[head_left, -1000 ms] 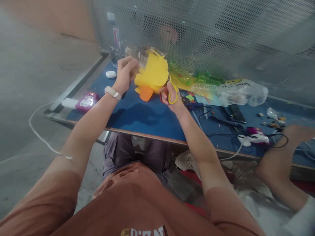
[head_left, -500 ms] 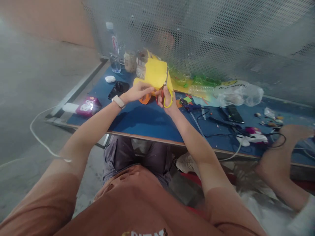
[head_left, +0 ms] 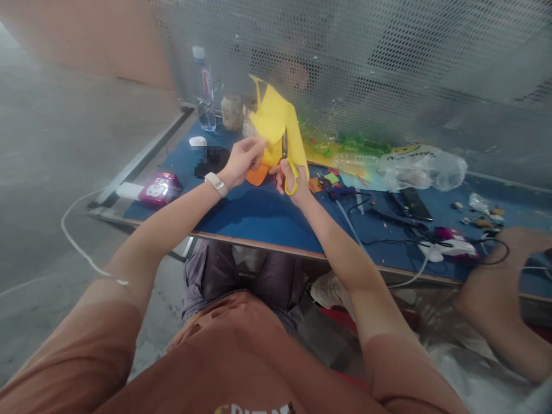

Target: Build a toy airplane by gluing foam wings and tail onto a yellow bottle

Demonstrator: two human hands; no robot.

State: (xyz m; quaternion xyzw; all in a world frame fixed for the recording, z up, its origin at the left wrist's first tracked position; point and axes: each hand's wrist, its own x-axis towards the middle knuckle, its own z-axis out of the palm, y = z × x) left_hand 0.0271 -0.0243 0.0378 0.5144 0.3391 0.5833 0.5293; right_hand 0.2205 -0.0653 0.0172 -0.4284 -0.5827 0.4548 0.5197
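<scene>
My right hand (head_left: 294, 183) is closed around the yellow handles of a pair of scissors (head_left: 292, 177). The dark blades point up and away, lying against a yellow sheet (head_left: 295, 135) that looks like paper or thin foam. My left hand (head_left: 242, 162) is on the left, thumb and fingers pinched at the lower edge of the sheet. A cut flap of it curls over toward that hand, and a thin strip sticks up at the upper left. An orange piece (head_left: 257, 175) lies on the blue table between my hands.
Left on the table (head_left: 259, 215) are a water bottle (head_left: 206, 95), a jar (head_left: 232, 112) and a purple-and-white box (head_left: 160, 190). To the right lie a blue glue gun (head_left: 334, 188), cables, green plastic bottles (head_left: 364, 144) and a plastic bag (head_left: 425, 167). Another person's arm (head_left: 491, 293) reaches in.
My left hand has drawn back from beside the scissors, its fingers now curled. The yellow sheet has tilted and its strip stands higher. More of the scissor blades shows.
</scene>
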